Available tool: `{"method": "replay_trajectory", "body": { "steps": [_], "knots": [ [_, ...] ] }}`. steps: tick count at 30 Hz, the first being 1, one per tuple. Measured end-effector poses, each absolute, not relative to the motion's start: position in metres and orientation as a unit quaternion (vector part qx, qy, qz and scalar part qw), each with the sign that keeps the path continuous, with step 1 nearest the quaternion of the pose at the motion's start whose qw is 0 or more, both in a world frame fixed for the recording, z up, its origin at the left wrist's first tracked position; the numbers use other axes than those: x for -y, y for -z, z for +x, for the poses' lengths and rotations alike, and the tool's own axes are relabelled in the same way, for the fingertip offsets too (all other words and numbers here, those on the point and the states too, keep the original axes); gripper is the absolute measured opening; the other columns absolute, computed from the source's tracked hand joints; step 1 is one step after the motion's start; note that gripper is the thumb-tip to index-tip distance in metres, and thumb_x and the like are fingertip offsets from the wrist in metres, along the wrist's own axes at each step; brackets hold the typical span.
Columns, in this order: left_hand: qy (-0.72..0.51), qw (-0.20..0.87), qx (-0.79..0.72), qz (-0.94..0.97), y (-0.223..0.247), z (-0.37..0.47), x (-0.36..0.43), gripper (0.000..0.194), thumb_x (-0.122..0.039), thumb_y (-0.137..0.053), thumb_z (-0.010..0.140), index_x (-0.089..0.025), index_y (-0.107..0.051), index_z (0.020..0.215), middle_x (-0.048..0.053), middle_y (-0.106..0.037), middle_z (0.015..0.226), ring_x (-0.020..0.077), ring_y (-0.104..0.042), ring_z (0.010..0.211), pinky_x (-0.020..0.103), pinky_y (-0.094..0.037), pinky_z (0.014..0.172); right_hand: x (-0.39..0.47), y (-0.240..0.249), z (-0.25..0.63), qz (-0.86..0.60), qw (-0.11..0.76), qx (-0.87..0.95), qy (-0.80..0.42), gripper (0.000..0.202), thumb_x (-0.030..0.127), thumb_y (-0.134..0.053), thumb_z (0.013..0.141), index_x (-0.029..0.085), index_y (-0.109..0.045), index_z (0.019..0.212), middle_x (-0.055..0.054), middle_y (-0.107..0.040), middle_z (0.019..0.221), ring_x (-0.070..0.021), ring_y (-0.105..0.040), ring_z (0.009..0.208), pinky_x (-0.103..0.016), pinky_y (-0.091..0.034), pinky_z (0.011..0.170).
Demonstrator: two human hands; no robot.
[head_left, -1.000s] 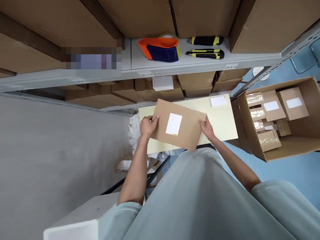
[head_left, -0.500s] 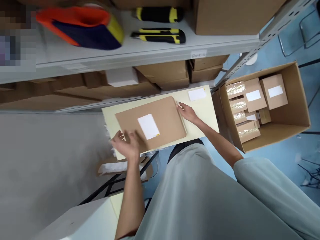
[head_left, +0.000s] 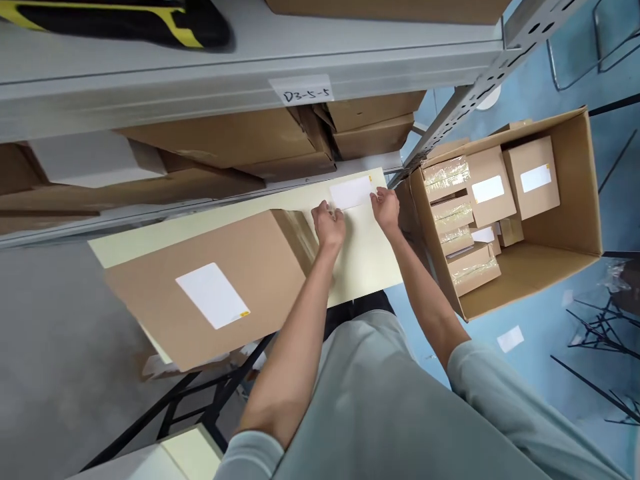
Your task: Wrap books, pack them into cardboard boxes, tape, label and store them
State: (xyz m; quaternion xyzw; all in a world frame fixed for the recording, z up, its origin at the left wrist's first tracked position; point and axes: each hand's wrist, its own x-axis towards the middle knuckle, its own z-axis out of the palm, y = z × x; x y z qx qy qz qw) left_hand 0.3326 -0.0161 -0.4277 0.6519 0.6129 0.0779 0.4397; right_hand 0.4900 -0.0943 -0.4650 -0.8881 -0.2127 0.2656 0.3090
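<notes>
A white paper label [head_left: 351, 192] with a small orange-yellow mark lies on the cream-coloured board [head_left: 373, 257]. My left hand [head_left: 329, 225] is at its near-left corner, fingers curled together on the paper's edge. At the opposite end, my right hand [head_left: 386, 208] pinches the right edge between thumb and fingers. To the left of my hands, a flat brown cardboard box [head_left: 250, 257] rests on the same board, partly covered by my left forearm. A larger white label [head_left: 213, 295] is stuck on its top face.
On my right stands a large open carton [head_left: 565, 257] holding several small taped boxes. A metal shelf [head_left: 400, 67] runs across the top, with a black-and-yellow utility knife [head_left: 125, 20] on it. More cardboard boxes [head_left: 225, 140] sit below.
My left hand has moved right, from beside the flat box to the label. My right hand has left the box's right edge for the label. The view has come closer to the shelf.
</notes>
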Motion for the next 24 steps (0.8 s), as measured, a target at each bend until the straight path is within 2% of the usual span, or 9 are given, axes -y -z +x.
{"method": "replay_trajectory", "body": {
  "steps": [3, 9, 14, 18, 21, 24],
  "knots": [
    [-0.062, 0.429, -0.614, 0.66, 0.455, 0.34, 0.008, 0.022, -0.02, -0.061, 0.098, -0.017, -0.075, 0.114, 0.015, -0.069, 0.121, 0.0243, -0.073, 0.106, 0.043, -0.057, 0.112, 0.093, 0.474, 0.48, -0.882, 0.325, 0.212, -0.268, 0.033, 0.03, -0.053, 0.111, 0.015, -0.077, 0.128, -0.018, -0.073, 0.126, -0.0276, -0.074, 0.118, -0.044, -0.057, 0.115],
    [-0.089, 0.404, -0.605, 0.68, 0.45, 0.333, 0.02, 0.032, -0.024, -0.057, 0.103, -0.018, -0.073, 0.13, 0.014, -0.076, 0.128, 0.0231, -0.076, 0.105, 0.038, -0.058, 0.108, 0.095, 0.465, 0.465, -0.874, 0.343, 0.199, -0.281, 0.045, 0.025, -0.047, 0.11, 0.011, -0.068, 0.148, -0.022, -0.066, 0.142, -0.0288, -0.068, 0.131, -0.043, -0.05, 0.124],
    [-0.094, 0.356, -0.659, 0.656, 0.434, 0.343, 0.015, 0.019, -0.037, -0.065, 0.104, -0.021, -0.073, 0.11, 0.009, -0.081, 0.117, 0.0238, -0.078, 0.104, 0.039, -0.06, 0.104, 0.093, 0.451, 0.461, -0.873, 0.331, 0.198, -0.299, 0.048, 0.027, -0.047, 0.11, 0.011, -0.066, 0.151, -0.024, -0.064, 0.144, -0.0324, -0.063, 0.14, -0.047, -0.045, 0.13],
    [-0.123, 0.352, -0.629, 0.682, 0.417, 0.35, 0.015, 0.022, -0.034, -0.062, 0.105, -0.018, -0.077, 0.108, 0.012, -0.081, 0.123, 0.0253, -0.077, 0.11, 0.039, -0.061, 0.103, 0.088, 0.43, 0.456, -0.864, 0.365, 0.206, -0.279, 0.051, 0.041, -0.05, 0.113, 0.016, -0.062, 0.155, -0.023, -0.057, 0.156, -0.0346, -0.053, 0.152, -0.051, -0.037, 0.135],
    [-0.149, 0.368, -0.546, 0.738, 0.403, 0.35, 0.026, 0.025, -0.031, -0.06, 0.104, -0.021, -0.08, 0.117, 0.011, -0.079, 0.13, 0.0264, -0.076, 0.118, 0.04, -0.063, 0.101, 0.08, 0.41, 0.453, -0.841, 0.391, 0.238, -0.288, 0.057, 0.061, -0.056, 0.111, 0.022, -0.066, 0.15, -0.017, -0.064, 0.149, -0.0322, -0.059, 0.146, -0.046, -0.046, 0.129],
    [-0.143, 0.366, -0.438, 0.809, 0.394, 0.35, 0.032, 0.03, -0.025, -0.069, 0.096, -0.024, -0.08, 0.124, 0.011, -0.077, 0.138, 0.0296, -0.072, 0.129, 0.046, -0.06, 0.114, 0.076, 0.397, 0.464, -0.845, 0.381, 0.253, -0.279, 0.055, 0.069, -0.056, 0.11, 0.023, -0.073, 0.135, -0.013, -0.073, 0.132, -0.0295, -0.069, 0.129, -0.043, -0.055, 0.118]
  ]
}}
